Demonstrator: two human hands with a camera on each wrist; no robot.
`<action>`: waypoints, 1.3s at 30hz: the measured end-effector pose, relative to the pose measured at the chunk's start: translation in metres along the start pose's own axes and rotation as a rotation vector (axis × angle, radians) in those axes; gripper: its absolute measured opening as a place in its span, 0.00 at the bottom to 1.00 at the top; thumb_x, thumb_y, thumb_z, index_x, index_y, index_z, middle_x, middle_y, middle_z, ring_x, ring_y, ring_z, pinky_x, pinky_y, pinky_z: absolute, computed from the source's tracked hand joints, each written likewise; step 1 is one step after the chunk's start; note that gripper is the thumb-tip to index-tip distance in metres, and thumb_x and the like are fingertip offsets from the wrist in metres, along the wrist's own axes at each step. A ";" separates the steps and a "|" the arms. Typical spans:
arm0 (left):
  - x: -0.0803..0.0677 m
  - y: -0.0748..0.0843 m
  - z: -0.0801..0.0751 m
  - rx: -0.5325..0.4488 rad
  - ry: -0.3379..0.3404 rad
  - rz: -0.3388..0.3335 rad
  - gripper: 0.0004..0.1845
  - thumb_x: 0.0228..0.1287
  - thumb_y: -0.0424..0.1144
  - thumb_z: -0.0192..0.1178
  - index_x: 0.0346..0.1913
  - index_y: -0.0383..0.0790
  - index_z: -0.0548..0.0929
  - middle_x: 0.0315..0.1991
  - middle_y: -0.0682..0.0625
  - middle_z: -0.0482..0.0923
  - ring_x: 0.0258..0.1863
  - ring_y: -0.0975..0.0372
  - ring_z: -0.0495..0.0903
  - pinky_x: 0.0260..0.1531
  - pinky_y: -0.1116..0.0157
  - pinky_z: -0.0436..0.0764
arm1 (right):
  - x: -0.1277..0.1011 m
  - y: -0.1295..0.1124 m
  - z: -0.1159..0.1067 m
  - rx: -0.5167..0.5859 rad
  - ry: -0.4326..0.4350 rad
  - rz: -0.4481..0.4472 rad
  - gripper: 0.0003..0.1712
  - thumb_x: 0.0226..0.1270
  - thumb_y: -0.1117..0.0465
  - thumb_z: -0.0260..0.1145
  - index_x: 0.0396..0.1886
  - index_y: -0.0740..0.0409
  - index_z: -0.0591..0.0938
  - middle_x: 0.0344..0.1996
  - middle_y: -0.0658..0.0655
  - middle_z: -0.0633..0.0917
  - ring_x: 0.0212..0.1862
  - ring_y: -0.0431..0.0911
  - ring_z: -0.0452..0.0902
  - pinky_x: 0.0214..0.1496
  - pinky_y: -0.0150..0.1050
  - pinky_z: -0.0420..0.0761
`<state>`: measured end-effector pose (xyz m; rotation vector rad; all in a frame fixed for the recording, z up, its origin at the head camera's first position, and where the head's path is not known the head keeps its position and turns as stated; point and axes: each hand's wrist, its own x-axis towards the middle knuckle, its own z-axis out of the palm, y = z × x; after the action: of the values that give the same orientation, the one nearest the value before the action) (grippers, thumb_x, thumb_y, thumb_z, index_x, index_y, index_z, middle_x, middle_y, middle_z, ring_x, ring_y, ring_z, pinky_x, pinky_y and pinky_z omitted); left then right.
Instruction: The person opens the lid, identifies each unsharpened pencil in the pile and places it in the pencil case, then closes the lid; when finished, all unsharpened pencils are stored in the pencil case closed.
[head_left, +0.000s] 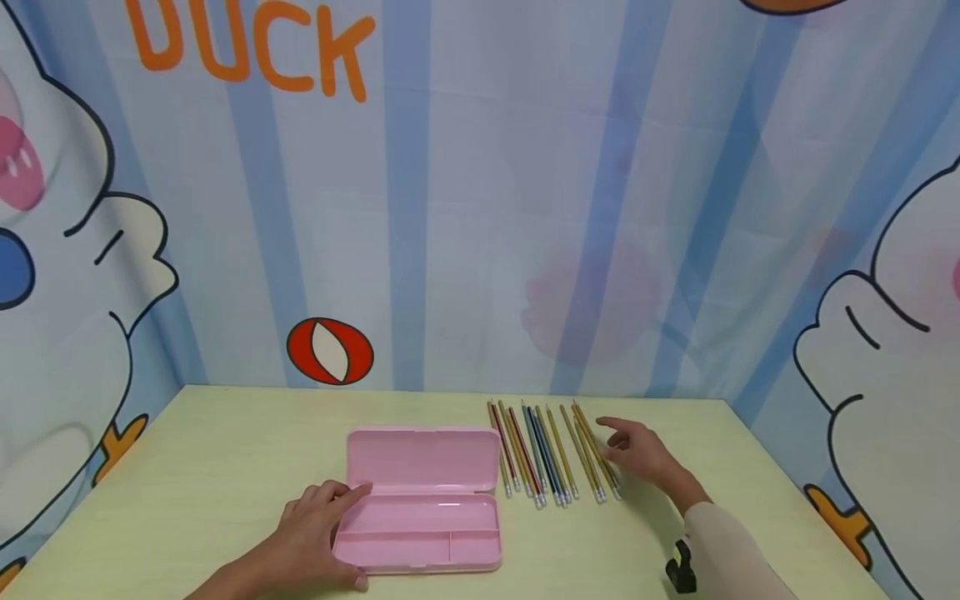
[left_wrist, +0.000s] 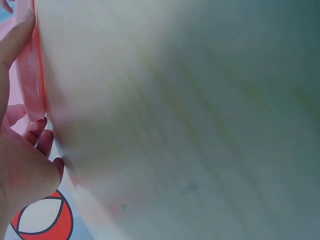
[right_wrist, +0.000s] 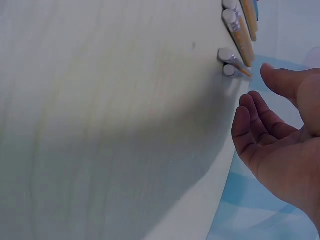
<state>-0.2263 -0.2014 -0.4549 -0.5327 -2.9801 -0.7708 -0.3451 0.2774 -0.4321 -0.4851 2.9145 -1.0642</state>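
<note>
An opened pink pencil case (head_left: pixel 423 550) lies on the table, its lid (head_left: pixel 422 458) folded back and its compartments bare. My left hand (head_left: pixel 315 533) grips the case's left end, thumb at the near corner and a finger by the hinge. In the left wrist view, fingers and thumb hold the case's pink side (left_wrist: pixel 31 75). Several pencils (head_left: pixel 555 454) lie in a loose row right of the case, eraser ends toward me. Just right of the rightmost pencils hovers my right hand (head_left: pixel 637 450), fingers and thumb apart, nothing between them. Pencil ends (right_wrist: pixel 232 22) show near it in the right wrist view.
The pale wooden table (head_left: pixel 247 442) ends at a striped blue curtain (head_left: pixel 480 208) with cartoon ducks. A small black object (head_left: pixel 681 568) sits by the right sleeve (head_left: pixel 731 554).
</note>
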 end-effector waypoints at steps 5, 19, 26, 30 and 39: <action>-0.001 0.001 0.001 -0.005 -0.005 -0.003 0.60 0.27 0.64 0.81 0.71 0.46 0.71 0.54 0.53 0.69 0.51 0.59 0.65 0.51 0.51 0.65 | 0.000 0.004 0.001 -0.033 -0.010 0.022 0.29 0.65 0.70 0.66 0.66 0.71 0.72 0.44 0.69 0.83 0.48 0.63 0.82 0.46 0.53 0.81; -0.001 -0.002 0.005 0.000 -0.010 0.024 0.60 0.29 0.63 0.80 0.72 0.46 0.71 0.55 0.52 0.69 0.52 0.57 0.66 0.51 0.51 0.65 | 0.004 0.005 0.003 -0.091 -0.009 0.041 0.30 0.65 0.71 0.65 0.66 0.72 0.71 0.41 0.67 0.84 0.46 0.60 0.82 0.43 0.51 0.81; 0.000 -0.002 0.004 0.008 -0.002 0.024 0.60 0.29 0.64 0.80 0.72 0.47 0.71 0.55 0.53 0.69 0.51 0.58 0.66 0.50 0.52 0.65 | 0.006 0.005 0.003 -0.099 -0.012 0.046 0.29 0.65 0.70 0.65 0.66 0.70 0.72 0.41 0.66 0.84 0.45 0.59 0.82 0.43 0.50 0.81; -0.001 -0.002 0.003 0.013 0.016 0.027 0.60 0.28 0.65 0.80 0.71 0.46 0.71 0.54 0.53 0.69 0.50 0.59 0.65 0.50 0.52 0.65 | 0.008 0.004 0.004 -0.092 -0.016 0.053 0.27 0.66 0.69 0.66 0.65 0.68 0.75 0.45 0.69 0.82 0.46 0.59 0.82 0.44 0.51 0.81; -0.001 -0.003 0.002 0.020 0.023 0.010 0.61 0.27 0.66 0.81 0.71 0.46 0.72 0.54 0.53 0.69 0.49 0.60 0.65 0.50 0.52 0.66 | 0.009 0.002 0.007 -0.070 -0.017 -0.017 0.21 0.64 0.70 0.67 0.57 0.72 0.79 0.42 0.68 0.80 0.42 0.57 0.80 0.39 0.47 0.80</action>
<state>-0.2262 -0.2030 -0.4582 -0.5339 -2.9589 -0.7404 -0.3538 0.2713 -0.4377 -0.5194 2.9468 -0.9579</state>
